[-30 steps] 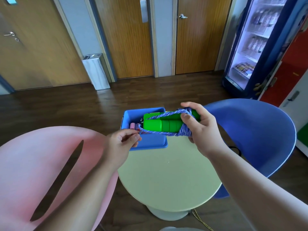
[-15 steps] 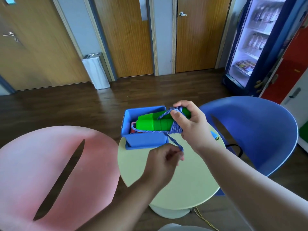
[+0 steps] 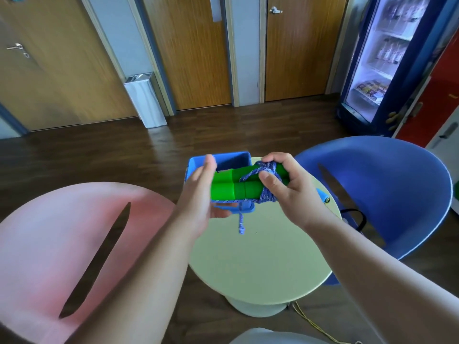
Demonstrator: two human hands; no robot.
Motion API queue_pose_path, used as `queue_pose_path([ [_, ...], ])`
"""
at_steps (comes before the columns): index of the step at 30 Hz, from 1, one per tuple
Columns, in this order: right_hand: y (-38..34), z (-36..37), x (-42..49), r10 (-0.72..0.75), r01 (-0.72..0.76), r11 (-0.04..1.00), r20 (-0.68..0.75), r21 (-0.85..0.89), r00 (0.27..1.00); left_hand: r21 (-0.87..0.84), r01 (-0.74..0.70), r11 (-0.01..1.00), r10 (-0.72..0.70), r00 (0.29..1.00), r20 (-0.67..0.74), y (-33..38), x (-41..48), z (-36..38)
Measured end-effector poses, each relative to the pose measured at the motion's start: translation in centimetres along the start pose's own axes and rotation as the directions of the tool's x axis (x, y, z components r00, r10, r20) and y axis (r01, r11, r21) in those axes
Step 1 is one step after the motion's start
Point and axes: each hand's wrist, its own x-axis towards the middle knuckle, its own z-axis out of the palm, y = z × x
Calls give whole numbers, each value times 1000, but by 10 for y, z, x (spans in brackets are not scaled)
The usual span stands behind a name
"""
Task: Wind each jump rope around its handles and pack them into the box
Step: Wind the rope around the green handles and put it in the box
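Observation:
My right hand (image 3: 285,187) grips the right end of two green jump-rope handles (image 3: 231,186) held side by side, with blue-and-white rope (image 3: 268,194) wound round them under my fingers. A loose rope tail (image 3: 241,219) hangs down from the bundle toward the table. My left hand (image 3: 198,194) is flat with straight fingers against the left ends of the handles. The bundle hovers over the front of the blue box (image 3: 231,158), which stands at the far left edge of the round pale green table (image 3: 260,256). What lies inside the box is hidden.
A pink chair (image 3: 62,244) stands at the left of the table and a blue chair (image 3: 387,189) at the right. A small blue object (image 3: 323,196) lies by the table's right edge. Wooden doors, a metal bin (image 3: 145,100) and a drinks fridge (image 3: 387,58) line the far wall.
My left hand has let go of the rope tail it pinched near the table, and moved up and left, now flat against the handles' left ends. The tail hangs free.

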Motion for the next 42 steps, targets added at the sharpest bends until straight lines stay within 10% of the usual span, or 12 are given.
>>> queue_pose_path([
  [8,-1,8,2,172,-162,982,-102,95,980,158,-441,883,459,882,-105,-15,-18,7],
  [33,-1,-11,19,238,-277,953,260,125,936,70,-320,945,327,935,-139,-11,-3,-9],
  [39,34,-4,-13,372,-330,892,-87,310,924,-21,-283,959,273,940,-204,-16,10,-20],
  [42,41,22,-36,321,-321,911,42,258,946,-57,-253,966,240,954,-181,-16,11,-24],
])
